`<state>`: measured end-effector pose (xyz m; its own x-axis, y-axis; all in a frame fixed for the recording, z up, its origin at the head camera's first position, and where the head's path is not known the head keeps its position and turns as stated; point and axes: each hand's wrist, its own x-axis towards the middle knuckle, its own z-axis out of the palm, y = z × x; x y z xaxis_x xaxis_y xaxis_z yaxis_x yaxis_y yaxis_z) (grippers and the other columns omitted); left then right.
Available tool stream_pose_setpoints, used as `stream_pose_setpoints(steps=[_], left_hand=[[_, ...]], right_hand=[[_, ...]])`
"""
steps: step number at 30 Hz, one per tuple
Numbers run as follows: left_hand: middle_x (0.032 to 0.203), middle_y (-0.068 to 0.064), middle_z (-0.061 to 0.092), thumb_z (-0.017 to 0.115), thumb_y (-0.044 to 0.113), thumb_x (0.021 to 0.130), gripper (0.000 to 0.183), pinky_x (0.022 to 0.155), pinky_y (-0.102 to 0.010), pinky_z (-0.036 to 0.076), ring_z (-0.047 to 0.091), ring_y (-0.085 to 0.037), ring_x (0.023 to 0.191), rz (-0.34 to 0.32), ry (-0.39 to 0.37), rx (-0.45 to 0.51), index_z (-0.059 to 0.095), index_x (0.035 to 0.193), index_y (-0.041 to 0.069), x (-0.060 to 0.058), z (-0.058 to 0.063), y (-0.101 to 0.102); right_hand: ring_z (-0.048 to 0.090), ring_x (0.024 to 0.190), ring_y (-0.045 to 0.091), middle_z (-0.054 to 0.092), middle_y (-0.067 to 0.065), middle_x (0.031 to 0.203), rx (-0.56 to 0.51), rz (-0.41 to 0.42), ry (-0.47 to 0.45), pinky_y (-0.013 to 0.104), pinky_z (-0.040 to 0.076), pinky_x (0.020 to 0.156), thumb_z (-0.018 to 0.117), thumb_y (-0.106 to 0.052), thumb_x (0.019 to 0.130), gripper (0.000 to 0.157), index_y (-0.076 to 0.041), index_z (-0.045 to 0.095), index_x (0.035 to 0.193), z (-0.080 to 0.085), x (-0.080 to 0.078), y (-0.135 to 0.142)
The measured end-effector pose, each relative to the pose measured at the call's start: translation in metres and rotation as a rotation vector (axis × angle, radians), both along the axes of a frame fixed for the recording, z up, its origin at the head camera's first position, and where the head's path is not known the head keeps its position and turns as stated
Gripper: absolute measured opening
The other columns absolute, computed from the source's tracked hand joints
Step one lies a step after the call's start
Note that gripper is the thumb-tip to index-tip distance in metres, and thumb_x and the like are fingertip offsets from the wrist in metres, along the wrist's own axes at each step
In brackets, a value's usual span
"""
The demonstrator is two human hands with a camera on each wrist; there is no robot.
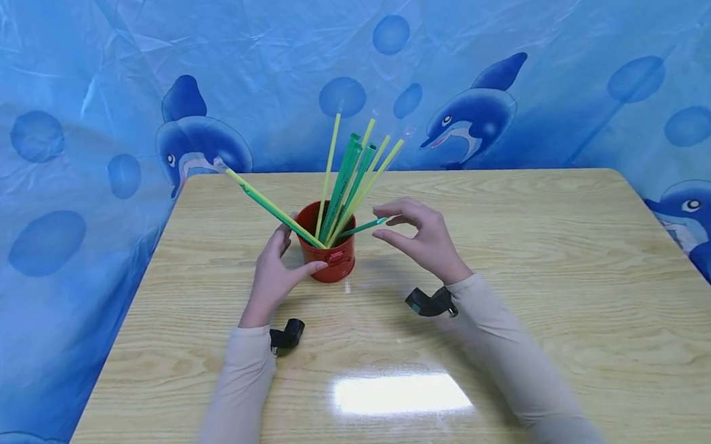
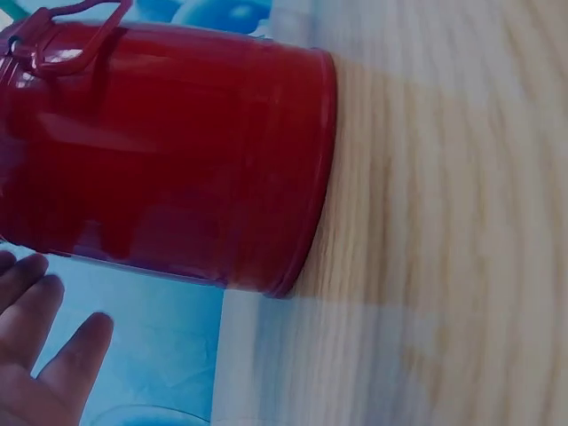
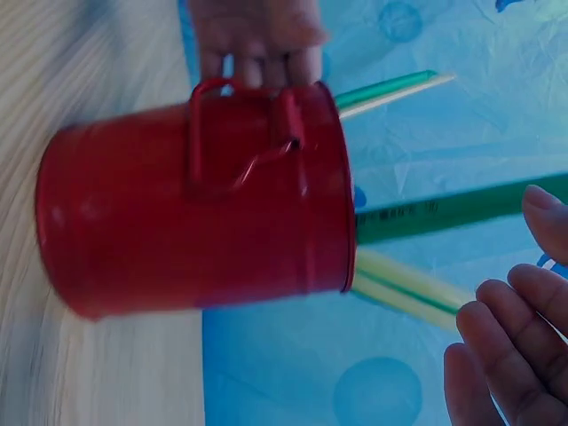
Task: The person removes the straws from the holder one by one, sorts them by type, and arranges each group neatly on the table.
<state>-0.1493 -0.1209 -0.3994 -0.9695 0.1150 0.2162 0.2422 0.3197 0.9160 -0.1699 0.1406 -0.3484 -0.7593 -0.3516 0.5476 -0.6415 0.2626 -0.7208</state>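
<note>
A red metal bucket (image 1: 336, 267) with small wire handles stands upright on the table. Several thin yellow straws (image 1: 330, 162) and long green sticks with dark print (image 1: 341, 185) lean out of it. My left hand (image 1: 276, 271) is spread about the bucket's left side, thumb across the front and fingers at the far side. My right hand (image 1: 420, 235) is right of the rim, thumb and fingers parted around the end of a green stick (image 1: 364, 227). In the right wrist view, that hand's fingertips (image 3: 486, 293) are near the printed green stick (image 3: 444, 213).
The wooden table (image 1: 547, 251) stretches far to the right of the bucket. Behind it hangs a blue dolphin-print sheet (image 1: 295, 42). Black wrist cameras sit on both sleeves, one under the left hand (image 1: 287, 335) and one under the right (image 1: 430, 302).
</note>
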Motion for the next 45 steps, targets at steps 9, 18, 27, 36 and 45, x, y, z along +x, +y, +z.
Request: stream_pose_setpoints(steps=[9,18,27,36,45], left_hand=[[0.148,-0.011,0.034,0.081,0.018,0.075,0.088,0.111,-0.037,0.028,0.033,-0.027,0.135,0.023,-0.083,0.058,0.031,0.146,0.006,-0.004,-0.005,0.011],[0.143,-0.008,0.041,0.08,0.023,0.076,0.083,0.109,-0.039,0.033,0.039,-0.026,0.132,0.074,-0.068,0.094,0.034,0.144,0.009,0.0,-0.009,0.024],[0.14,-0.008,0.044,0.077,0.023,0.08,0.076,0.107,-0.039,0.035,0.041,-0.025,0.129,0.105,-0.046,0.139,0.036,0.142,0.01,0.002,-0.009,0.029],[0.138,-0.012,0.046,0.075,0.017,0.082,0.072,0.107,-0.037,0.035,0.043,-0.025,0.128,0.13,-0.033,0.16,0.037,0.142,0.006,0.002,-0.008,0.028],[0.137,-0.013,0.047,0.075,0.018,0.081,0.069,0.107,-0.039,0.035,0.044,-0.026,0.128,0.142,-0.048,0.144,0.039,0.139,0.005,-0.001,-0.01,0.025]], right_hand=[[0.06,0.1,0.018,0.066,0.01,0.105,-0.05,0.034,-0.053,0.034,0.053,0.084,0.071,0.0,0.081,0.024,-0.001,0.069,0.105,-0.004,0.001,-0.014],[0.062,0.098,0.019,0.068,0.01,0.101,-0.066,0.004,-0.083,0.039,0.052,0.086,0.07,0.001,0.082,0.02,0.001,0.07,0.102,-0.014,0.003,-0.018],[0.064,0.093,0.018,0.07,0.008,0.094,-0.019,-0.04,-0.037,0.034,0.054,0.08,0.072,-0.001,0.081,0.016,-0.001,0.072,0.097,-0.017,0.003,-0.023],[0.064,0.09,0.02,0.069,0.008,0.091,-0.028,-0.01,0.026,0.043,0.053,0.081,0.072,0.001,0.079,0.015,0.002,0.072,0.094,-0.02,0.0,-0.029],[0.064,0.086,0.015,0.068,0.01,0.092,-0.087,-0.05,0.004,0.035,0.055,0.077,0.071,0.003,0.08,0.012,0.001,0.071,0.092,-0.015,0.002,-0.029]])
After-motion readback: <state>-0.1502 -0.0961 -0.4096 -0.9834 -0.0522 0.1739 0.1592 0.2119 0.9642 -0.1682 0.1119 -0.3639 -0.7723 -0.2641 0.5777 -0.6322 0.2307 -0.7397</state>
